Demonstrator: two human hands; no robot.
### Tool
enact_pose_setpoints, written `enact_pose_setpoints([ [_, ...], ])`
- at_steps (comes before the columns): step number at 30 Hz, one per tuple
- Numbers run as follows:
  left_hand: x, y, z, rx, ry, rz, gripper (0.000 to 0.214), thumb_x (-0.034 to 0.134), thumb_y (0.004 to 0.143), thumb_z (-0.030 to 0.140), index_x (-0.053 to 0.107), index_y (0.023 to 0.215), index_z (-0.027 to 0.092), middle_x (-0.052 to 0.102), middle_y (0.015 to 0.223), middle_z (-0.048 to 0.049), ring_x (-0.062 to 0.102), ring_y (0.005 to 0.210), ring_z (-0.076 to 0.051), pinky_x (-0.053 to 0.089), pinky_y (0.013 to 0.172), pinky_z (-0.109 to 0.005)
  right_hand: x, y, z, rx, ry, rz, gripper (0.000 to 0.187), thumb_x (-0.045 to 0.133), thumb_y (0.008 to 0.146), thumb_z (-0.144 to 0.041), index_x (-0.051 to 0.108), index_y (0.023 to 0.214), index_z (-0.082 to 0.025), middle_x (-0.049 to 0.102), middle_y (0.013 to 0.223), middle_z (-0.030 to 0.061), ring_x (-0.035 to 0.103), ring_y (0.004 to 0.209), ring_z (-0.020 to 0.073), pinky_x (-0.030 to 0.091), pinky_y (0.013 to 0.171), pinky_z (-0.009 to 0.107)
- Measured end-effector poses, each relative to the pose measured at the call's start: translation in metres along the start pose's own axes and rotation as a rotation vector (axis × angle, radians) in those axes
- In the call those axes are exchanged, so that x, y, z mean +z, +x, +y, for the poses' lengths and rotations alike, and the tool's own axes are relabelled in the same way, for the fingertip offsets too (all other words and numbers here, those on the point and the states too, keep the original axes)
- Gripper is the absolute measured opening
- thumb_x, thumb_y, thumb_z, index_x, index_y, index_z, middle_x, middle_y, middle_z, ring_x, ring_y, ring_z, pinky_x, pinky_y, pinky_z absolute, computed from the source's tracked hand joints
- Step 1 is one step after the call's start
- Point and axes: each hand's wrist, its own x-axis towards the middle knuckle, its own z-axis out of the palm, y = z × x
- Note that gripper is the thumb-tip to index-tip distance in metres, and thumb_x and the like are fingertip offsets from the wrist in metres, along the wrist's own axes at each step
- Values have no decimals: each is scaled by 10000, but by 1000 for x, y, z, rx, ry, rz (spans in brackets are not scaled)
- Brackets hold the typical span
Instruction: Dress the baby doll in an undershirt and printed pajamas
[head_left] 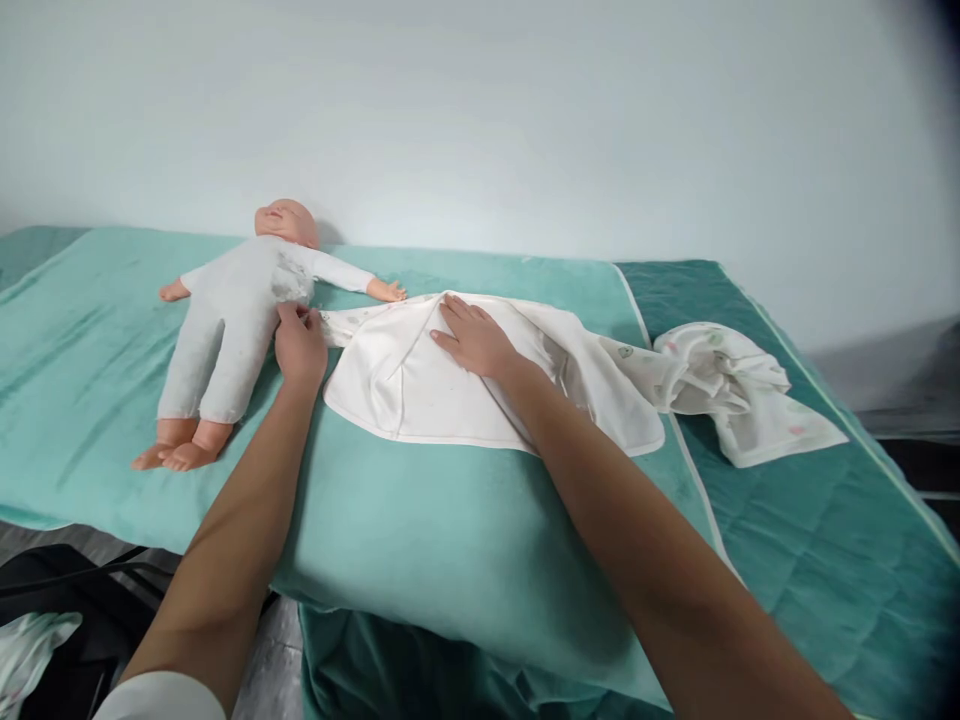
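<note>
**Forearms reach over the teal blanket to a white garment beside the doll**

Nearest to my view, both bare forearms run up from the bottom edge, with a white cuff (161, 697) at the lower left. They cross a light teal blanket (420, 520).

On my feed the left hand (300, 345) sits at the far left tip of the white garment (405, 385), right against the side of the doll (229, 310). Its fingers (294, 312) are curled in close together where the cloth and the doll's suit meet. I cannot tell whether they pinch the garment, the suit or nothing.

The right hand (476, 342) lies palm down on the upper middle of the garment, fingers stretched out and slightly spread, pointing left and gripping nothing.

The garment is spread flat on the blanket, just right of the doll, and its curved near hem has pale pink piping. The doll lies on its back in a pale grey suit, head at the far side, arms out and bare feet toward me.

At the right, a crumpled white cloth (724, 385) with small coloured prints lies on a darker teal quilt (810, 540), touching the garment's right end. A plain pale wall (525, 120) stands behind. Dark gear (67, 600) shows at the near left, below the blanket's edge.
</note>
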Motion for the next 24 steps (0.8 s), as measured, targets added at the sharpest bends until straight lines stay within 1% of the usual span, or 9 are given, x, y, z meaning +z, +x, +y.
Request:
enact_pose_setpoints([
  [3, -6, -10, 1, 138, -28, 34, 156, 560, 957, 232, 572, 1098, 166, 684, 1134, -147, 653, 1123, -295, 504, 989, -443, 0, -17, -11, -36, -16, 8, 683, 300, 1057, -502, 373, 1572, -60, 263, 1693, 186, 233, 1584, 300, 212, 1281, 494],
  [7, -17, -31, 7, 375, 14, 62, 155, 541, 950, 216, 598, 1080, 156, 667, 1187, -173, 565, 1237, -336, 417, 1097, -531, 0, -56, -34, -112, -8, 12, 700, 284, 1068, -517, 378, 1570, -38, 276, 1682, 208, 260, 1575, 300, 231, 1281, 486],
  [15, -39, -80, 16, 722, 25, -99, 182, 489, 994, 258, 649, 1061, 200, 711, 1182, -125, 587, 1217, -281, 441, 1079, -482, -18, -160, -74, -218, 222, -120, 726, 410, 1039, -575, 358, 1605, -124, 231, 1702, 154, 189, 1598, 283, 195, 1304, 512],
  [17, -42, -88, 17, 794, 38, -182, 171, 519, 990, 282, 676, 977, 215, 725, 1164, -93, 593, 1211, -269, 451, 1068, -469, -29, -176, -71, -247, 385, -214, 712, 474, 1017, -583, 382, 1602, -187, 270, 1696, 105, 226, 1588, 276, 196, 1306, 512],
  [19, -43, -90, 17, 827, 28, -268, 204, 534, 988, 302, 688, 883, 219, 730, 1168, -68, 599, 1202, -256, 465, 1048, -458, -40, -182, -55, -208, 593, -239, 646, 515, 1001, -575, 459, 1560, -256, 396, 1648, 49, 353, 1541, 256, 283, 1285, 476],
  [20, -42, -90, 17, 830, 15, -301, 232, 535, 989, 309, 689, 842, 217, 729, 1175, -62, 602, 1198, -250, 471, 1042, -454, -44, -181, -41, -138, 681, -176, 600, 526, 998, -563, 509, 1524, -276, 476, 1602, 33, 433, 1496, 245, 344, 1259, 451],
  [21, -41, -88, 17, 827, 0, -324, 261, 533, 990, 314, 687, 805, 214, 728, 1182, -60, 605, 1194, -244, 475, 1040, -450, -48, -178, -24, -26, 729, -31, 552, 540, 986, -556, 577, 1462, -279, 554, 1541, 31, 509, 1439, 241, 399, 1224, 438],
  [22, -39, -87, 17, 819, -13, -336, 288, 532, 991, 319, 683, 770, 211, 727, 1187, -59, 608, 1188, -239, 478, 1037, -447, -51, -175, -5, 131, 707, 196, 499, 577, 956, -554, 651, 1368, -284, 630, 1459, 29, 573, 1372, 243, 435, 1195, 434],
  [24, -36, -83, 16, 805, -29, -347, 342, 535, 989, 329, 664, 697, 207, 729, 1178, -56, 614, 1165, -233, 486, 1026, -439, -53, -168, 38, 348, 624, 527, 496, 494, 972, -499, 610, 1373, -231, 622, 1444, 96, 562, 1360, 267, 387, 1208, 515],
])
